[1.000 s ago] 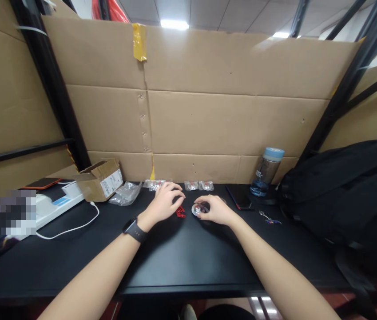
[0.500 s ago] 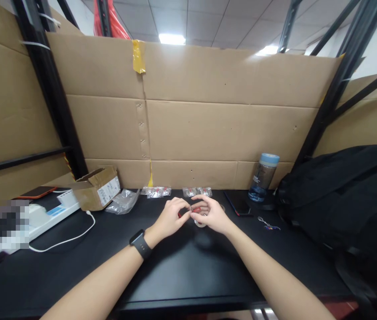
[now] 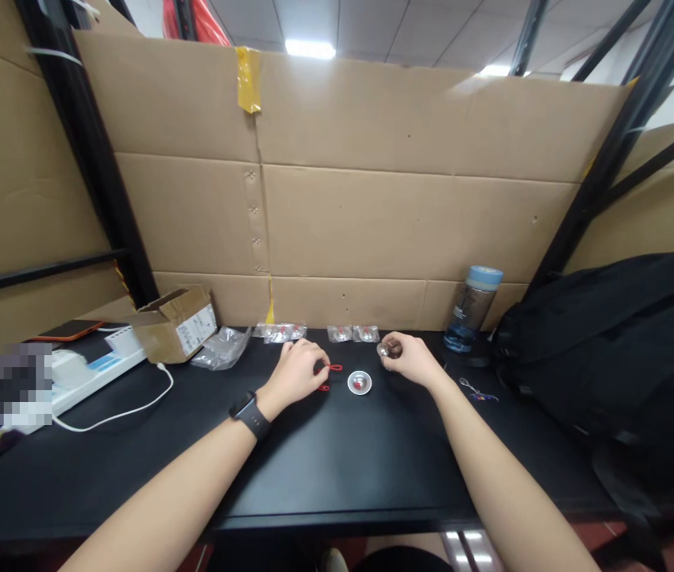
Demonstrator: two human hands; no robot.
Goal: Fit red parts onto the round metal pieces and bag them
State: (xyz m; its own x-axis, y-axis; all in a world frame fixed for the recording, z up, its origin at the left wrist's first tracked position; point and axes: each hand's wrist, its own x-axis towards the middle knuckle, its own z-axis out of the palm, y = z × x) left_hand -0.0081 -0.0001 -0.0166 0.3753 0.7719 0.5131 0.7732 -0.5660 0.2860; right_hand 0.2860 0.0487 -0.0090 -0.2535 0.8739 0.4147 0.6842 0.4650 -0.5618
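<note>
My left hand [image 3: 301,369] is closed on a thin red cord [image 3: 334,368], whose loop sticks out past the fingertips; a second bit of red shows under the fingers. Between my hands, on the black table, lies a small round clear dome with a white rim [image 3: 360,383] and something red inside. To its right, my right hand [image 3: 414,359] pinches a small clear rounded piece [image 3: 383,350] just above or on the table; I cannot tell which. Behind the hands sit small clear packets with red bits [image 3: 353,334] and more such packets [image 3: 281,332] to the left.
At the left are an opened cardboard box [image 3: 175,326], a crumpled plastic bag [image 3: 221,348] and a white power strip [image 3: 95,389] with a cable. A water bottle [image 3: 472,310], a keychain [image 3: 479,391] and a black backpack [image 3: 622,373] stand or lie at the right. Cardboard walls [image 3: 348,222] rise behind.
My hands have moved apart. The right hand went to the right and now pinches the clear piece, uncovering the round dome. The left hand keeps the red cord.
</note>
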